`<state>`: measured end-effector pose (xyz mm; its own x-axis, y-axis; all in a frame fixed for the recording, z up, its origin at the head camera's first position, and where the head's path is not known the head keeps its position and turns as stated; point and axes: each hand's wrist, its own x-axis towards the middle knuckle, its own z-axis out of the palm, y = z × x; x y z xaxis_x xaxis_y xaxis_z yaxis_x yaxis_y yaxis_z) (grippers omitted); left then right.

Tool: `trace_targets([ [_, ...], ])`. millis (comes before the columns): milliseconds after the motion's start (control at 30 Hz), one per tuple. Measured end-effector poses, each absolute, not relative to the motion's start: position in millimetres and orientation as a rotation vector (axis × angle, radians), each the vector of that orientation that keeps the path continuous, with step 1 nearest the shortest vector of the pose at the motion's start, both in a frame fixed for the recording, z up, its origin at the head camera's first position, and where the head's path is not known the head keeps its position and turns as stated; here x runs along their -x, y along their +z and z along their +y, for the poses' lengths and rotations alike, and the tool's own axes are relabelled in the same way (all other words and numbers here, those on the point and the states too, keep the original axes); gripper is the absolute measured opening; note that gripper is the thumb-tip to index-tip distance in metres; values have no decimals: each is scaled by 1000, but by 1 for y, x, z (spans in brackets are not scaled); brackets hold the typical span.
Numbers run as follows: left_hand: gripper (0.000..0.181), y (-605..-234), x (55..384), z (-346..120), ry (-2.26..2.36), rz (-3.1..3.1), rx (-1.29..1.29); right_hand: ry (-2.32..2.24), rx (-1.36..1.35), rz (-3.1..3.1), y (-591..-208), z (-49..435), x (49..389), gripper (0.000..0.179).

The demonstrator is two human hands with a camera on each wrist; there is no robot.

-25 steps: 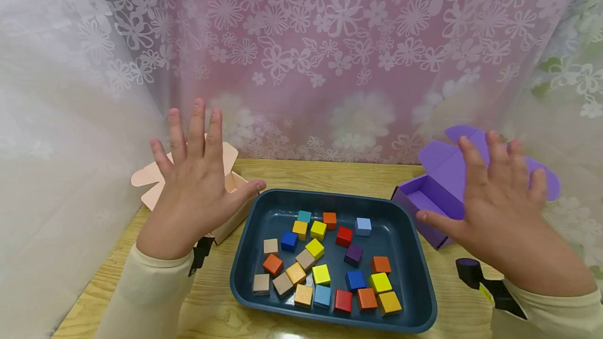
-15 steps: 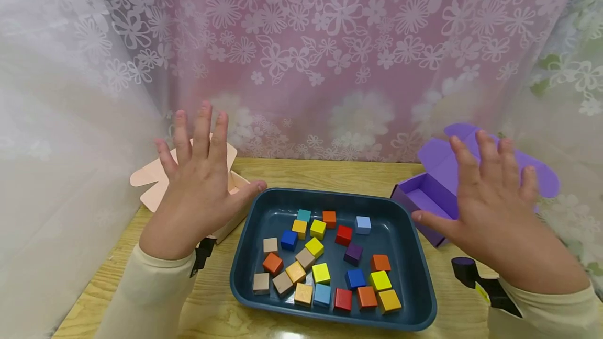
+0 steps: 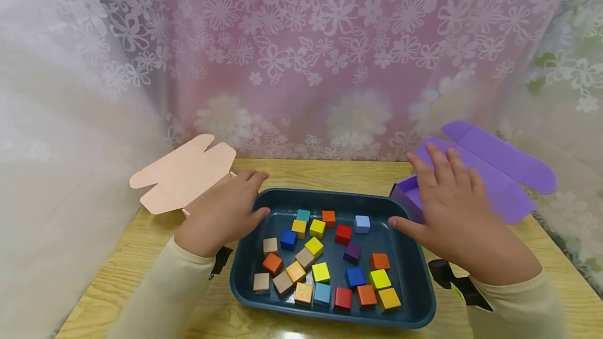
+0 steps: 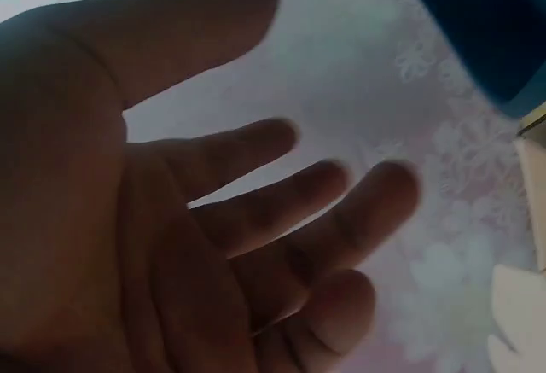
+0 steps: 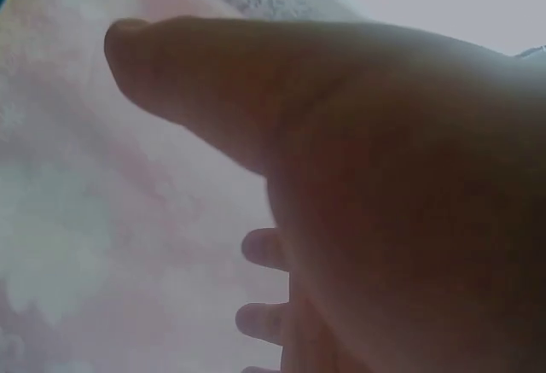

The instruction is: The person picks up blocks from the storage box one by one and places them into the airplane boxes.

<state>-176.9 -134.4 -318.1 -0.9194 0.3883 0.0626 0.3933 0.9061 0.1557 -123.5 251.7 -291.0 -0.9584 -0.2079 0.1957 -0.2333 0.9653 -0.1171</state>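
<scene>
My left hand (image 3: pixel 223 213) hovers at the left rim of a dark blue tray (image 3: pixel 237 286), its thumb and fingers pointing over the edge and holding nothing. In the left wrist view the fingers (image 4: pixel 320 206) are spread and loosely bent. My right hand (image 3: pixel 457 213) hangs in front of the purple box (image 3: pixel 476 156), fingers extended and thumb reaching over the tray's right rim. It also holds nothing. Inside the tray lie several coloured cubes, among them a purple cube (image 3: pixel 353 252), a light blue cube (image 3: pixel 361 224), a dark blue cube (image 3: pixel 289 240) and a red cube (image 3: pixel 343 234).
A peach cardboard box (image 3: pixel 188 171) with its lid folded back stands left behind the tray, partly hidden by the left hand. The purple box lies open at the right. A flowered curtain (image 3: pixel 301 67) closes off the back of the wooden table (image 3: pixel 325 171).
Both hands have lowered and moved inward toward the tray. The left hand has turned and its fingers have bent, uncovering the peach lid. The cubes stay where they were.
</scene>
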Motion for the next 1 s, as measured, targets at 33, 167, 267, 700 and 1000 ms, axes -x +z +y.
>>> trace_targets([
  [33, 79, -323, 178, -132, -244, -3089, 615, 199, -336, -2951, -293, 248, 125, 124],
  [167, 68, -338, 184, -126, -203, -3229, 563, 156, -409, -3014, -299, 236, 132, 110],
  [267, 61, -344, 189, -124, -217, -3262, 504, 166, -524, -3080, -304, 231, 137, 92],
  [700, 34, -346, 197, -126, -196, -3306, 459, 303, -821, -3234, -355, 224, 184, 41],
  [1000, 28, -345, 198, -126, -164, -3324, 452, 360, -841, -3293, -379, 222, 201, 44],
])
